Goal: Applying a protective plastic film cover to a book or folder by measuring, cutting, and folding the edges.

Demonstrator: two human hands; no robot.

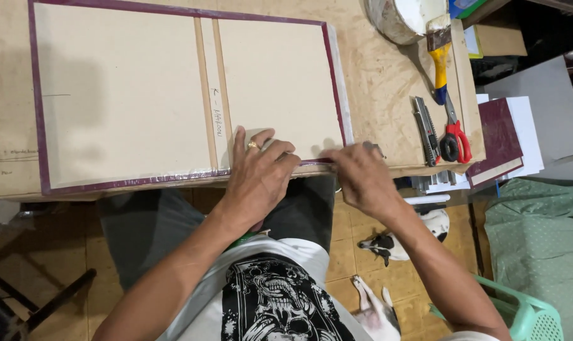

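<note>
Book cover boards [173, 95], two flat tan greyboard panels with a narrow spine strip between them, lie on maroon cloth whose edges show as a thin border all round. I see the whole piece lying at the near edge of the table [387, 76], its long axis running left to right along that edge. My left hand [258, 173] is pressed flat on the right panel at its near edge, fingers together and pointing away from me, a ring on one finger. Just to its right, the maroon cloth flap [315, 162] sits at the near right corner of the cover, and my right hand [362, 177] pinches or presses it there; I cannot tell which, as the fingertips are curled under. That corner lies between the two hands, a little nearer the right one.

Further right on the rough chipboard table lie a grey utility knife [425, 129], red-handled scissors [454, 136] and a yellow-handled paste brush [439, 57] leaning on a white glue tub [406, 19] at the far edge. Off the right edge sits a finished maroon book block [501, 136]. Below, on the tiled floor, lies a black-and-white dog [394, 243].
</note>
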